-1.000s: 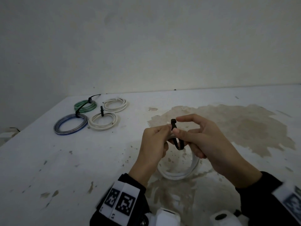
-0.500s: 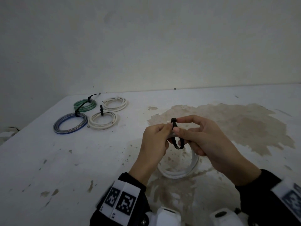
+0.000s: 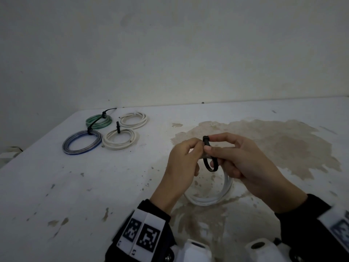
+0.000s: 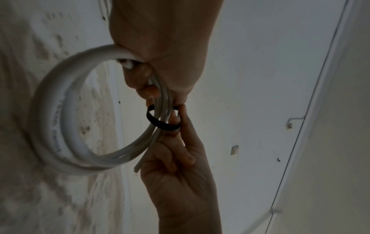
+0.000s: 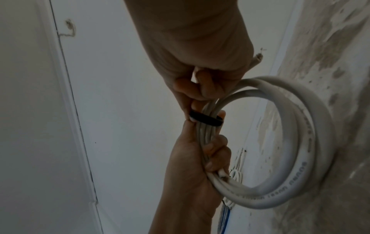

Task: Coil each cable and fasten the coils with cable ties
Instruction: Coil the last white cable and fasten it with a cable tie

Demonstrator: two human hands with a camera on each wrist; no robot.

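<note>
The white cable coil (image 3: 209, 200) is held up on edge above the stained middle of the worktop (image 3: 56, 186), its lower arc close over the surface or touching it, I cannot tell which. The left hand (image 3: 181, 163) has its fingers curled round the bunched strands at the top of the coil, clamped on them. The right hand (image 3: 243, 159) pinches the black cable tie (image 3: 210, 161) between thumb and forefinger at its head end, the other fingers curled beneath. Over the last second little has moved: the hands sit in the same place and the tie's loop hangs round the strands as loosely as before, perhaps a shade lower under the bundle. In the wrist views the loop plainly encircles the strands with slack to spare. So I'd judge the tail is threaded but not yet drawn tight, and the fastening of this coil is only half made. Toward the far left corner lie four coils, green (image 3: 98, 121), blue (image 3: 81, 141) and two white (image 3: 134, 120) (image 3: 118, 141); three show black ties, and the farther white one shows none that I can make out.
</note>
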